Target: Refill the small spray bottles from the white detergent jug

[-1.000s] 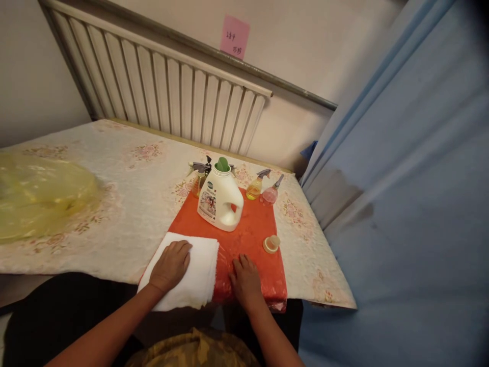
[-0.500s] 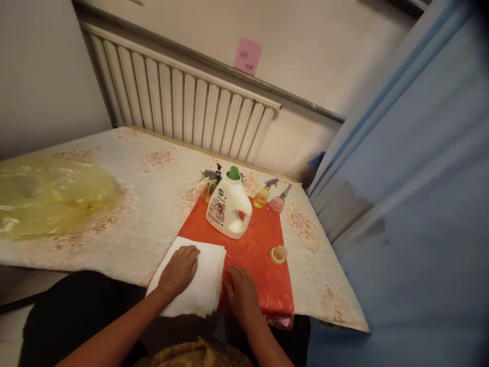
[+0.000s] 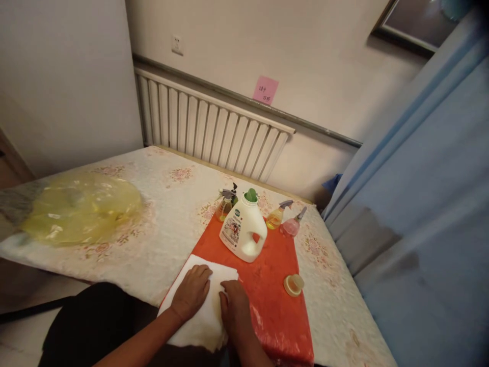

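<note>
A folded white towel [image 3: 206,316] lies on the near left part of a red mat [image 3: 273,290] on the table. My left hand [image 3: 191,291] rests flat on the towel, fingers stretched out. My right hand [image 3: 235,311] lies on the towel's right edge, its fingers curled onto the cloth. Beyond them on the mat stands a white detergent jug [image 3: 244,232] with a green spout. A small tan cap [image 3: 293,285] sits on the mat to the right.
Small spray bottles [image 3: 284,219] stand behind the jug. A yellow plastic bag [image 3: 80,206] lies at the left of the floral tablecloth [image 3: 168,224]. A radiator [image 3: 210,127] lines the back wall. A blue curtain [image 3: 428,204] hangs close on the right.
My right hand has slid left from the red mat onto the towel's right edge. The left hand stays on the towel. The camera has tilted up and back.
</note>
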`<state>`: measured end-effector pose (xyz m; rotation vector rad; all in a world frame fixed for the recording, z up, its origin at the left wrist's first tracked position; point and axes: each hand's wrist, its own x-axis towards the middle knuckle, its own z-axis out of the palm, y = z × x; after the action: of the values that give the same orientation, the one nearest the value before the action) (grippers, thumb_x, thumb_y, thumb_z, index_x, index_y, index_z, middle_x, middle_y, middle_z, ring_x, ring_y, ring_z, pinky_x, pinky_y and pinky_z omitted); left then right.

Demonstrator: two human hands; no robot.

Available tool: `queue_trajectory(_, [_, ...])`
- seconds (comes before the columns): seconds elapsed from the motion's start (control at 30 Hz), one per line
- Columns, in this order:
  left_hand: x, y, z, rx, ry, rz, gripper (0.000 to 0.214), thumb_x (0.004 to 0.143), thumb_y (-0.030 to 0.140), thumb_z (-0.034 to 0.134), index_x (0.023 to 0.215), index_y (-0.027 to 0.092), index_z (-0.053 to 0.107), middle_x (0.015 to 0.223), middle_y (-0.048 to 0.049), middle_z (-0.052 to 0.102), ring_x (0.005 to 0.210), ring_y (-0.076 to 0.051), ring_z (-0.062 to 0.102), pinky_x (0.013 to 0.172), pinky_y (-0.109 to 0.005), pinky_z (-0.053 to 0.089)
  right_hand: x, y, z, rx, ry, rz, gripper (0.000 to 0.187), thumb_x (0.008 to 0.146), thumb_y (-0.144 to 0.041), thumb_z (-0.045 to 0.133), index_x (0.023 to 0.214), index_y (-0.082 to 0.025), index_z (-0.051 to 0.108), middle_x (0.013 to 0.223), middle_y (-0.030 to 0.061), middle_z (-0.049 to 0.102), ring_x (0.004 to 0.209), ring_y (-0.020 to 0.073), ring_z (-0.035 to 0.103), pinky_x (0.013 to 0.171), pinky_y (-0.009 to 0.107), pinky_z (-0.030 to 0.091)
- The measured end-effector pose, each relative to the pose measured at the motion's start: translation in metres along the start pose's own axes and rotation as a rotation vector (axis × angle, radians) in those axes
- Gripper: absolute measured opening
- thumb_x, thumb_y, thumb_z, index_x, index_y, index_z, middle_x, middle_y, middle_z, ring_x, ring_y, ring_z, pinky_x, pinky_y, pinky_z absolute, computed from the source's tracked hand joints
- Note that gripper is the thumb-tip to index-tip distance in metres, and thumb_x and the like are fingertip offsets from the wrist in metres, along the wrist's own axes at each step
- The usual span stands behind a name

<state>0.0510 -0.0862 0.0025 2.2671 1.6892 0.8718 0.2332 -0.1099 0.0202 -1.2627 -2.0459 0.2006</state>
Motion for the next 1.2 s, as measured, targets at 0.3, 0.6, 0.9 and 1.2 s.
queue_trajectory(0.3, [0.083,-0.033,-0.007,-0.347,0.111,-0.352,0.047,0.085,0.031,0.051,0.128,0.012,0.056,0.131,-0.0162,0.064,0.119,-0.027,0.062,0.107,-0.042,0.044,0.017,-0.004,0.053,-0.134,0.046,-0.007,0.022,0.080,-0.004,0.047,0.078,-0.024,0.056,0.076,0.0032,0.059,0.071,0.0208,0.056,0.064,0.030,0.042])
queue_trajectory(0.6, [0.193,-0.061,-0.002,-0.519,0.186,-0.393,0.084,0.067,0.029,0.073,0.142,0.014,0.040,0.151,-0.0199,0.046,0.141,-0.035,0.043,0.115,-0.046,0.037,0.010,0.000,0.069,-0.201,0.047,0.043,0.024,0.076,-0.001,0.047,0.077,-0.025,0.050,0.079,0.0023,0.059,0.071,0.0211,0.056,0.064,0.031,0.042])
queue_trajectory(0.9, [0.246,-0.065,0.019,-0.698,0.301,-0.314,0.096,0.054,0.036,0.087,0.137,0.015,0.044,0.140,-0.0178,0.056,0.130,-0.033,0.054,0.111,-0.042,0.041,0.005,0.010,0.084,-0.197,0.050,0.018,0.031,0.067,-0.001,0.049,0.085,-0.026,0.051,0.082,0.0051,0.060,0.071,0.0255,0.061,0.062,0.035,0.047])
queue_trajectory(1.2, [0.253,-0.071,0.026,-0.662,0.237,-0.330,0.064,0.061,0.034,0.084,0.117,0.014,0.059,0.115,-0.0105,0.071,0.105,-0.028,0.067,0.094,-0.037,0.050,0.010,0.007,0.084,-0.206,0.101,0.038,0.030,0.066,-0.003,0.048,0.084,-0.028,0.050,0.080,0.0052,0.061,0.069,0.0255,0.060,0.060,0.035,0.047])
